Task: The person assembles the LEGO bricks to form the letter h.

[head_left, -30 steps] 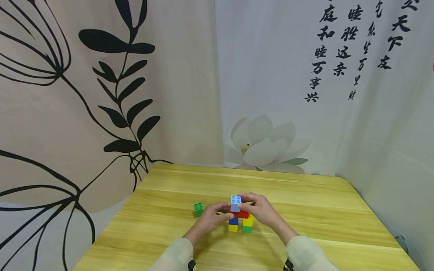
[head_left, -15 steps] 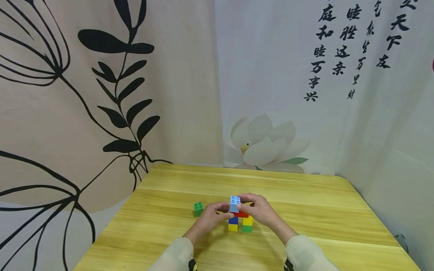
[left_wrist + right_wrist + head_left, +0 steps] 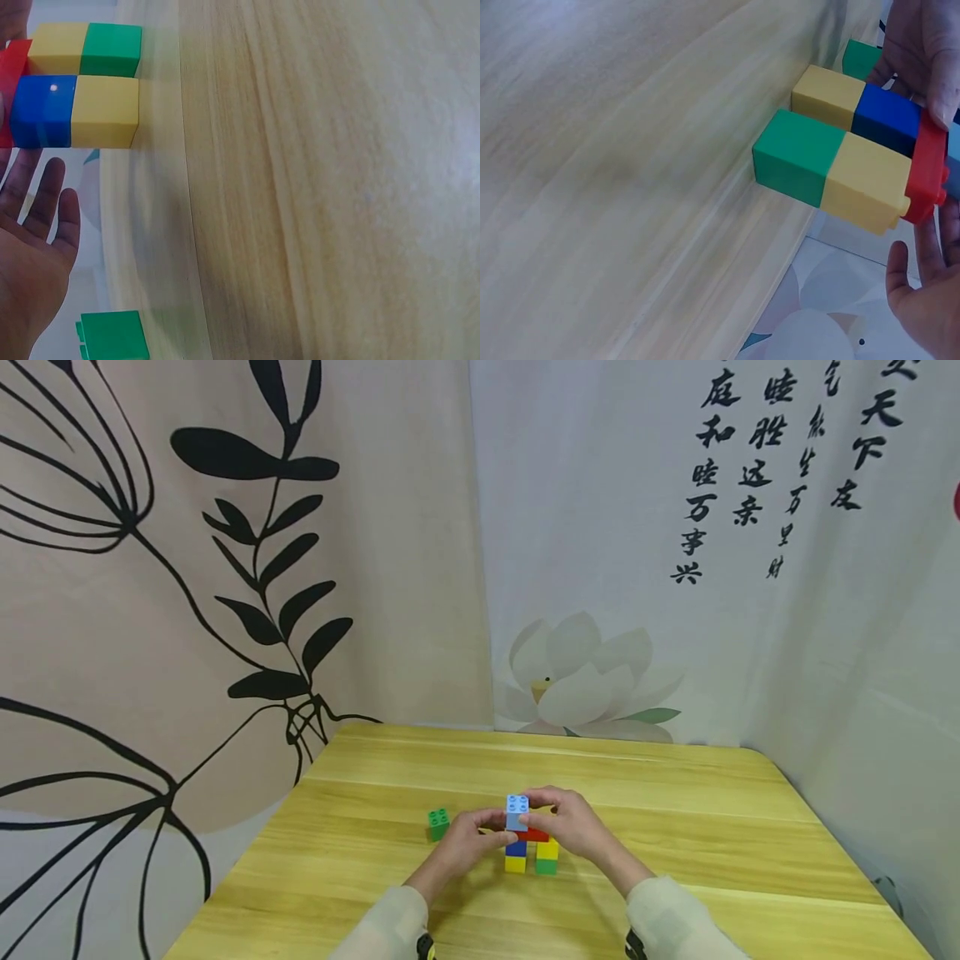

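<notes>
A small block structure stands on the wooden table. One leg is a blue brick (image 3: 43, 112) over a yellow brick (image 3: 105, 112); the other is a second yellow brick (image 3: 866, 182) over a green brick (image 3: 799, 157). Across both lies a red brick (image 3: 928, 169). My left hand (image 3: 468, 839) pinches the red brick's left end between thumb and fingers. Between thumb and forefinger of my right hand (image 3: 570, 821) is a light blue brick (image 3: 517, 814), studs up, right over the red brick's left end. In the right wrist view its lower edge lies against the red brick.
A loose green brick (image 3: 438, 824) sits on the table (image 3: 360, 860) to the left, beyond my left wrist. Behind the table's far edge hang printed curtains (image 3: 412, 568) with plant drawings and dark written characters.
My right hand has shifted slightly left with the light blue brick, bringing it over the red brick's left end. My left hand stays almost still at the structure.
</notes>
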`<state>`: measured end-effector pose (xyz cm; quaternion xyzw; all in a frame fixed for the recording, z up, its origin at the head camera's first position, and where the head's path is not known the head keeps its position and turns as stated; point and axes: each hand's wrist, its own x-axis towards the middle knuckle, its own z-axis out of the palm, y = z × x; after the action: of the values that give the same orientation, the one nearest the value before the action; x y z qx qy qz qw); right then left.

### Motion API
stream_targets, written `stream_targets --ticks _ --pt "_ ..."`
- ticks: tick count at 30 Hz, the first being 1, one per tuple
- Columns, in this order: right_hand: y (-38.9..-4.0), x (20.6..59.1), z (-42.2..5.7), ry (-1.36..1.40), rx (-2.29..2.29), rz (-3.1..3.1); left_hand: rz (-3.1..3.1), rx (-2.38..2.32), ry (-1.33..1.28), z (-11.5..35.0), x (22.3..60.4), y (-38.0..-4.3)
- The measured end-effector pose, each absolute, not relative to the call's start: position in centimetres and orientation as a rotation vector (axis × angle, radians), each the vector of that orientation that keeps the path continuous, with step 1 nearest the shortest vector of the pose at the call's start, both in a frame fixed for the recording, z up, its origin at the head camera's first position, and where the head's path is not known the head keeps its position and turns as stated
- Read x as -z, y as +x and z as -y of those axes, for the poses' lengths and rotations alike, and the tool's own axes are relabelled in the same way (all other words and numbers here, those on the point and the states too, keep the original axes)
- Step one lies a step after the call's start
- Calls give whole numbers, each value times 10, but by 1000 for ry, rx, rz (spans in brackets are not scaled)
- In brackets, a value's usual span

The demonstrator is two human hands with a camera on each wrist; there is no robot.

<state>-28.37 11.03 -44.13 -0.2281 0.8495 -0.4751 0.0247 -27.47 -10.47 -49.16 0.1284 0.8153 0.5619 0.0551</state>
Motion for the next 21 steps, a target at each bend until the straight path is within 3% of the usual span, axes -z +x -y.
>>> stream_targets --ticks 21 --pt "-281 451 -107 -660 1557 -2582 -2480 -1678 391 107 489 -272"
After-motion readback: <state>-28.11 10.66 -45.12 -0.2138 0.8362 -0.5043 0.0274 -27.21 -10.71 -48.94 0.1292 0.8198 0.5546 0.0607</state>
